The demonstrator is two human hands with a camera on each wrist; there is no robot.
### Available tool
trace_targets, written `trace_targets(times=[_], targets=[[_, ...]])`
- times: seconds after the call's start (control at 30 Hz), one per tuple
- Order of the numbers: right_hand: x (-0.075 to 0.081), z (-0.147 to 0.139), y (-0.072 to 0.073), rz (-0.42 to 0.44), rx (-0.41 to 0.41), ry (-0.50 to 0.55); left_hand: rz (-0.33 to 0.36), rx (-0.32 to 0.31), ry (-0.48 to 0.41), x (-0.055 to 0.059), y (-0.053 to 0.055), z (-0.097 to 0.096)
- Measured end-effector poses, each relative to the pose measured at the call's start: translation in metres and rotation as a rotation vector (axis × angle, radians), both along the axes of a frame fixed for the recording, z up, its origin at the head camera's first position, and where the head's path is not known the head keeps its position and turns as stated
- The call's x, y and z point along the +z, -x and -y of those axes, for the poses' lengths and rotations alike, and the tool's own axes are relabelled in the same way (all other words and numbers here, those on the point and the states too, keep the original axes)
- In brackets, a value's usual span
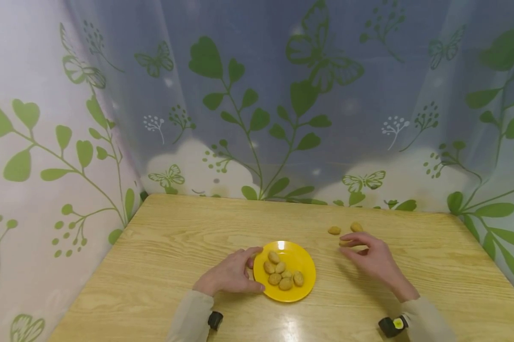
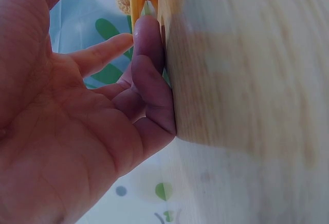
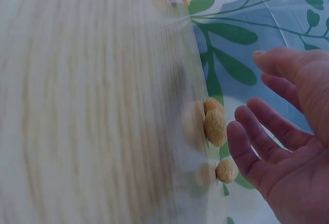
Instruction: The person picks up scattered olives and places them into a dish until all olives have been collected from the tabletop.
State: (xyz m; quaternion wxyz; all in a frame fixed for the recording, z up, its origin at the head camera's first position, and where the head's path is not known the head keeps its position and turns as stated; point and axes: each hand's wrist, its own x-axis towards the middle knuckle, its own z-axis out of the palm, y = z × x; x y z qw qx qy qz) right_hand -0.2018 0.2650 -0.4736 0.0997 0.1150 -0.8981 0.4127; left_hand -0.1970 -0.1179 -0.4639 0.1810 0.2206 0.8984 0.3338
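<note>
My left hand [image 1: 233, 273] holds the left rim of a round yellow plate [image 1: 305, 263], its thumb at the near edge and fingers along the side. In the left wrist view, curled fingers [image 2: 149, 75] meet the plate's edge. Several tan, wrinkled walnuts [image 1: 285, 284] lie on the plate. Over to the right, my right hand [image 1: 374, 259] reaches over the table with thumb and fingers apart around a walnut [image 1: 344, 243]. The right wrist view shows nothing held; walnuts [image 3: 216, 127] rest on the table just beyond the fingertips.
Two more loose walnuts, one [image 1: 334, 230] left of the other [image 1: 356, 227], lie past the right hand. The wood-grain table [image 1: 197, 223] ends at a curtain [image 1: 257, 95] printed with leaves and butterflies, which also runs along both sides.
</note>
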Motion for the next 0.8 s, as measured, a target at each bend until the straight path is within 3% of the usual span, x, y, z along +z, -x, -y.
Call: trace_targets(times=[0.8], targets=[[-0.005, -0.020, 0.016, 0.077, -0.001, -0.068, -0.010, 0.000, 0.011, -0.003, 0.003, 0.000]])
